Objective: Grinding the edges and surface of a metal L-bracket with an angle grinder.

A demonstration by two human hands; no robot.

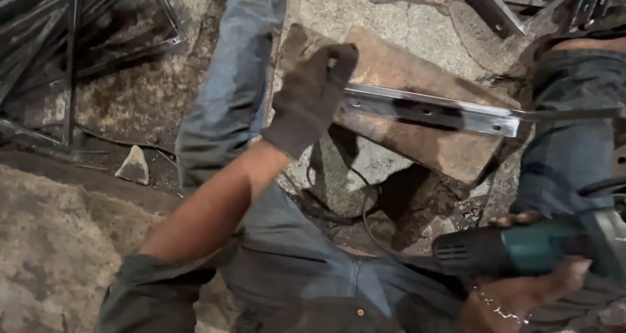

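Steel angle bar [430, 109]: rigid, heavy, sharp-edged, lying across stone slab [424, 144] | left hand [312, 95]: gloved, clamped on bar's left end; grip there | right hand [521, 294]: below slab, wrapped around angle grinder [521, 248].

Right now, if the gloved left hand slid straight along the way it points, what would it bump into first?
The left hand already grips the end of the metal bar. Going further up and right, it would likely meet the flat stone slab beneath, though depth is unclear.

Free: stone floor [59, 255] lower left | blocked: metal frames [72, 53] upper left, knees [228, 98] flanking steel bar [430, 110]
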